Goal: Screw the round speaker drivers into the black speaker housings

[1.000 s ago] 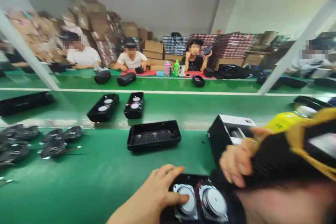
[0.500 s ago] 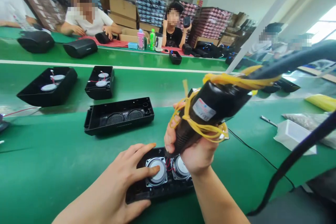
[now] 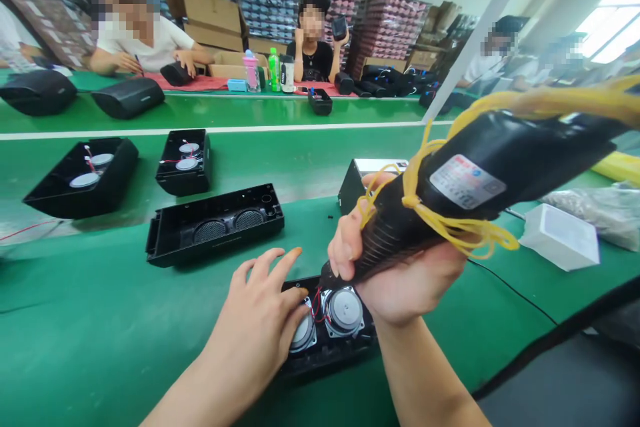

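My right hand [image 3: 410,280] is wrapped round a black electric screwdriver [image 3: 440,180], which is bound with yellow bands and tilted down to the left. Its lower end is over the far edge of a black speaker housing [image 3: 325,360], near the red wires [image 3: 317,307]; the very tip is hard to make out. Two round speaker drivers sit inside; the right driver [image 3: 345,310] shows fully, the left driver [image 3: 303,333] is partly covered. My left hand [image 3: 263,310] lies over the housing's left part, fingers stretched out and open, with thumb and forefinger at the left driver.
Beyond my hands lies another open housing [image 3: 215,223], with two more housings holding drivers [image 3: 183,163] farther back. A box-shaped device [image 3: 350,187] stands behind the screwdriver. A white tray [image 3: 560,237] and a black cable [image 3: 515,293] are at right. Co-workers sit across the green table [image 3: 100,320].
The screwdriver and my right hand have moved right and the tool leans flatter. My left hand has shifted right, drawing its thumb in towards the forefinger. The view has shifted too.
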The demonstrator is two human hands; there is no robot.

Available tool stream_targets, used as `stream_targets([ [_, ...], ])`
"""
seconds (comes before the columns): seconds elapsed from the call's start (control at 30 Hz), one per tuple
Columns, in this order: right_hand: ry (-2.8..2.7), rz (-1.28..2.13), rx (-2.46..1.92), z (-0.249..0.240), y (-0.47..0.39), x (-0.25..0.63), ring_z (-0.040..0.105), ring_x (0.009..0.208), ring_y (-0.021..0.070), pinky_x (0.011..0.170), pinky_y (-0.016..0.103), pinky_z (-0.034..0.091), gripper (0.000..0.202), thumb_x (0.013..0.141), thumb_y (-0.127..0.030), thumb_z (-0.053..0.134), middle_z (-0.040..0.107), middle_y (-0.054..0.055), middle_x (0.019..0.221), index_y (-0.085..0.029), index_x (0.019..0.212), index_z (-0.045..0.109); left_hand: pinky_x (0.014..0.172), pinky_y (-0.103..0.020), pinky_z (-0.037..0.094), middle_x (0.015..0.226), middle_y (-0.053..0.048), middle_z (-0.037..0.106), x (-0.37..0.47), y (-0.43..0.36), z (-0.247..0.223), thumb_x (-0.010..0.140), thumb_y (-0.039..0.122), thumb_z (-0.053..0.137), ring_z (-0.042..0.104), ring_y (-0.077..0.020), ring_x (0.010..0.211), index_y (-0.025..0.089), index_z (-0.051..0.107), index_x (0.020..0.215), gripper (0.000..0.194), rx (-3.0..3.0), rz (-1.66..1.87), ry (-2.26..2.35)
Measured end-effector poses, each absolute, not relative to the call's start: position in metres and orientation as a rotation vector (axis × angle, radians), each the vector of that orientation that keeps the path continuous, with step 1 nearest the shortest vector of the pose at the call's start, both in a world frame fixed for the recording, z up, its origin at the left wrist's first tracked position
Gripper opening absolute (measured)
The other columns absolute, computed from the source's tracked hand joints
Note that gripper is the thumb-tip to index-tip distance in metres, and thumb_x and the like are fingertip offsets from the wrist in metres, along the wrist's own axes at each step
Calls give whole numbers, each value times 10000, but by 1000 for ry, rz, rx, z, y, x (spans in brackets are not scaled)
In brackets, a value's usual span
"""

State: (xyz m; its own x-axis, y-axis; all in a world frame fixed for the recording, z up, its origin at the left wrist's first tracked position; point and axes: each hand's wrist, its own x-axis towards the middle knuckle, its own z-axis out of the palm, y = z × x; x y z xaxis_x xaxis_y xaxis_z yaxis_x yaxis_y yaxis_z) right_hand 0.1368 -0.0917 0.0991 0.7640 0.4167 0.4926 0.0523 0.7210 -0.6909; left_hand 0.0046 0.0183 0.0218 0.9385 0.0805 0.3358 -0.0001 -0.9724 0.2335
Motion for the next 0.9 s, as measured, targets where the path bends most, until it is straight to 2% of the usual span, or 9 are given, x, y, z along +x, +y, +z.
stream_targets([
  [0.2,-717,272,-756,100,-95,136,431,362,140,338,236,362,630,975,-860,554,561,-48,598,-267,1145,680,972,-741,548,1486,-130,699,8,19,16,1040,169,601,603,-451,1347,264,827,910,277,2830,500,57],
  [0.33,-673,295,-739,100,-94,135,428,374,129,368,224,360,621,953,-853,611,568,-45,596,-268,1136,711,1006,-692,529,1525,-107,666,6,20,16,1064,155,590,570,-413,1378,262,780,917,264,2783,535,74],
  [0.47,-669,263,-668,105,-98,137,407,361,106,339,202,370,651,967,-862,581,557,-54,602,-258,1138,751,1072,-603,483,1512,-114,666,1,23,19,1095,169,587,553,-355,1395,231,724,964,200,2725,657,11],
  [0.63,-645,406,-578,119,-114,141,481,350,107,344,187,450,430,919,-683,825,613,-58,571,-262,990,776,1114,-517,405,1432,-87,722,-2,23,25,1083,170,663,577,-302,1375,223,684,978,119,2644,796,-102],
  [0.73,-642,425,-577,121,-120,141,499,345,114,339,187,466,443,947,-697,786,621,-52,554,-255,982,775,1104,-494,402,1392,-72,750,-1,22,28,1062,201,718,596,-288,1346,229,676,963,111,2613,844,-126],
  [0.9,-683,446,-620,118,-124,140,520,371,126,351,200,473,491,1001,-755,666,633,-43,579,-293,1102,798,1092,-475,405,1358,-66,765,0,21,29,1071,240,713,611,-277,1307,235,682,949,125,2607,908,-130],
])
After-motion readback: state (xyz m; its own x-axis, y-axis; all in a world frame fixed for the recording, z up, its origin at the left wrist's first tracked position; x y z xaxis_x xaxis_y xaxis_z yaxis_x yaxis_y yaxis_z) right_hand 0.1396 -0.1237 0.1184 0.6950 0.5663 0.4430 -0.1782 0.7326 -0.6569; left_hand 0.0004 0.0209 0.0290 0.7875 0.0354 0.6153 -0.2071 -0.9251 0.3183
